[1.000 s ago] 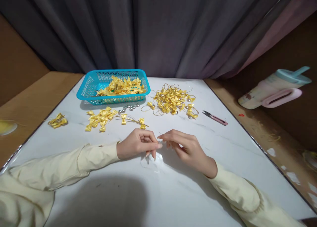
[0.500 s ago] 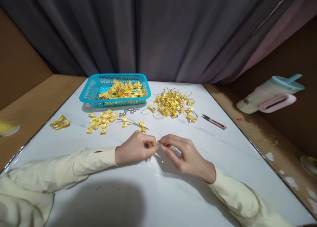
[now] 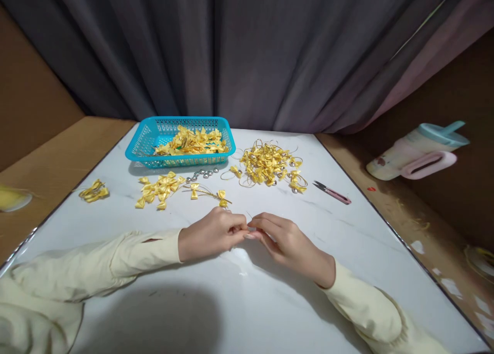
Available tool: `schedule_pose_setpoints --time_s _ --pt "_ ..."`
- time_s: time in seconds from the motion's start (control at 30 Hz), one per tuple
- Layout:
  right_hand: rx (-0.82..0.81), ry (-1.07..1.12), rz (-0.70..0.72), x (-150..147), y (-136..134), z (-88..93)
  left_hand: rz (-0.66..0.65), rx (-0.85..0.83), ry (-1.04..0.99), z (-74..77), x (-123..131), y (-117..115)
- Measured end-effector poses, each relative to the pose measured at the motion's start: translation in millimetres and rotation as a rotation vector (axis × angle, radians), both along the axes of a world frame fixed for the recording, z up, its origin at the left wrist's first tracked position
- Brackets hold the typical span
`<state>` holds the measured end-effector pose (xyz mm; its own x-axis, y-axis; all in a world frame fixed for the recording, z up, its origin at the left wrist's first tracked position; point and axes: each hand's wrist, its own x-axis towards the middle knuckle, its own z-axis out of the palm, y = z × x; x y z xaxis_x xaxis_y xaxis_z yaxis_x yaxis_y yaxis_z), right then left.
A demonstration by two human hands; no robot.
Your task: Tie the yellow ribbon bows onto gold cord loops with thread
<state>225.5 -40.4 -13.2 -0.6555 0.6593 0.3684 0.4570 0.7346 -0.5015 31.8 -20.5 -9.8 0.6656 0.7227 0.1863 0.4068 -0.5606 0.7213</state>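
My left hand (image 3: 216, 230) and my right hand (image 3: 289, 243) meet fingertip to fingertip above the white tabletop. Both are closed in a pinch. A thin cord (image 3: 248, 215) sticks up where they touch; the rest of it is hidden by the fingers. Just beyond my left hand lie two yellow satin bows (image 3: 194, 191) on gold cords. Beside them is a loose group of yellow bows (image 3: 159, 188), with several small silver bells (image 3: 203, 174) behind. Farther right sits a pile of bows with cord loops and bells (image 3: 268, 161).
A blue plastic basket (image 3: 131, 147) with more bows stands at the back left. Thread snips (image 3: 332, 193) lie to the right. A small bundle of bows (image 3: 94, 191) is near the left edge. Off the table's right side, a tumbler (image 3: 412, 151) lies tilted.
My right hand's fingertips have closed in against my left hand. The light cord end that hung below the fingers no longer shows.
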Motion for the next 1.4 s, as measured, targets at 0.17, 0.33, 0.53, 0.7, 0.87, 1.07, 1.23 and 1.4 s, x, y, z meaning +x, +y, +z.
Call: schedule_pose_setpoints --time_s 0.17,0.33,0.53,0.7,0.87,1.07,1.23,1.4 --pt "-0.006 -0.024 0.027 3.1 0.5 3.4 -0.072 0.155 0.048 0.0 -1.7 -0.4" --pt "0.023 -0.131 0.042 2.2 -1.7 9.4 -0.130 0.287 0.086 -0.9 -2.3 -0.5" --pt "0.012 -0.089 0.075 0.3 -1.6 3.0 -0.144 0.301 0.071 0.8 -2.3 -1.4" --pt "-0.018 -0.028 0.123 1.6 -0.7 2.5 -0.218 0.281 0.028 1.6 -5.1 0.8" --pt "0.116 -0.018 0.084 -2.3 -2.5 4.3 -0.233 0.188 -0.033 6.7 -6.9 4.2" --pt "0.293 -0.010 0.018 -7.5 -6.1 5.6 -0.213 0.190 -0.076 9.5 -6.6 0.6" --pt "0.189 0.024 0.029 -7.5 -9.1 10.7 -0.223 0.115 -0.113 8.6 -5.7 -2.0" --pt "-0.043 0.070 0.102 -4.8 -10.1 15.7 -0.221 -0.019 -0.126 13.8 -4.7 -0.3"
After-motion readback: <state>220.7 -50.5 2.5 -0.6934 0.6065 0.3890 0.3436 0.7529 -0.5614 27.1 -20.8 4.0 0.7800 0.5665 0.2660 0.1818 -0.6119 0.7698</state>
